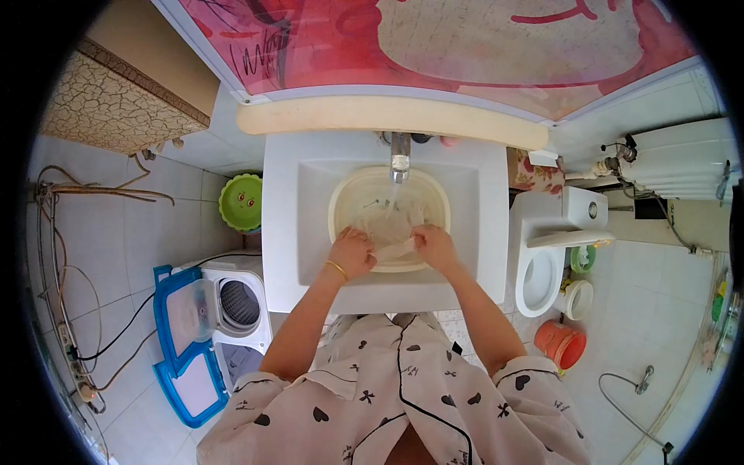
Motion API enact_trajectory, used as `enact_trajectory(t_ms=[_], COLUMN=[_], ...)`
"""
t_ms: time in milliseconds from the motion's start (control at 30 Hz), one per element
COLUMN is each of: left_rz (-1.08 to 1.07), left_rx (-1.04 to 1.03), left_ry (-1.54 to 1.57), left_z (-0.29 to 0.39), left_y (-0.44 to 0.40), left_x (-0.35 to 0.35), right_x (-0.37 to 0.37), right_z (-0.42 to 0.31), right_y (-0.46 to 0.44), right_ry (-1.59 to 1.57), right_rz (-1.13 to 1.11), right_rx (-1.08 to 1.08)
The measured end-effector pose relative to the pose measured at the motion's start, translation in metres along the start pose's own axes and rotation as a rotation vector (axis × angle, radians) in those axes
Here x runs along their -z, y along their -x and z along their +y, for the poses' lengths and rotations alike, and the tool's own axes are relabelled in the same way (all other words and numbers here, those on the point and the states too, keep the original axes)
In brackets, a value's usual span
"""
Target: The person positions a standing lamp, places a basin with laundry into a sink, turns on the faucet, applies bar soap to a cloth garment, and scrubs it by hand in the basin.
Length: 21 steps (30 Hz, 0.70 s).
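Observation:
A cream plastic basin (334, 215) sits in the white washbasin (482, 225). Water runs from the metal tap (400, 159) into it. Over the basin's near side, a thin whitish cloth (394, 250) stretches between my two hands. My left hand (353, 253), with a yellow bangle on the wrist, pinches its left end. The right end is gripped by the fingers of my right hand (434, 246). More pale, wet material seems to lie in the water, but its shape is blurred.
On the left are a twin-tub washing machine (240, 304) with its blue-edged lids up and a green basin (241, 203). A toilet (540, 283), an orange bucket (559, 345) and a shower hose (620, 387) are on the right. A cream ledge (395, 116) runs behind the tap.

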<state>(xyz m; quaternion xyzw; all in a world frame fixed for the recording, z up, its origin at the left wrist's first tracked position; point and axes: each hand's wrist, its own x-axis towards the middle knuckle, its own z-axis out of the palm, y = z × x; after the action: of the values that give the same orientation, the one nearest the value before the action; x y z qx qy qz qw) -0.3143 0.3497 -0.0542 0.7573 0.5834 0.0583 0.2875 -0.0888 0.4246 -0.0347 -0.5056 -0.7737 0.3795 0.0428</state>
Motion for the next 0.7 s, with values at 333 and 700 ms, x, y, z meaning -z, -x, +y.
enact_trajectory(t_ms=[333,700], left_rz=[0.169,0.31], left_rx=[0.574,0.402], left_ry=[0.519,0.305], left_z=[-0.002,-0.006], left_y=[-0.012,-0.012], left_x=[0.066,0.015], right_x=[0.053,0.092], right_z=[-0.025,-0.082], right_y=[-0.032,-0.047], right_ry=[-0.506,-0.309], right_rz=[0.086,0.513], right_rx=[-0.08,0.259])
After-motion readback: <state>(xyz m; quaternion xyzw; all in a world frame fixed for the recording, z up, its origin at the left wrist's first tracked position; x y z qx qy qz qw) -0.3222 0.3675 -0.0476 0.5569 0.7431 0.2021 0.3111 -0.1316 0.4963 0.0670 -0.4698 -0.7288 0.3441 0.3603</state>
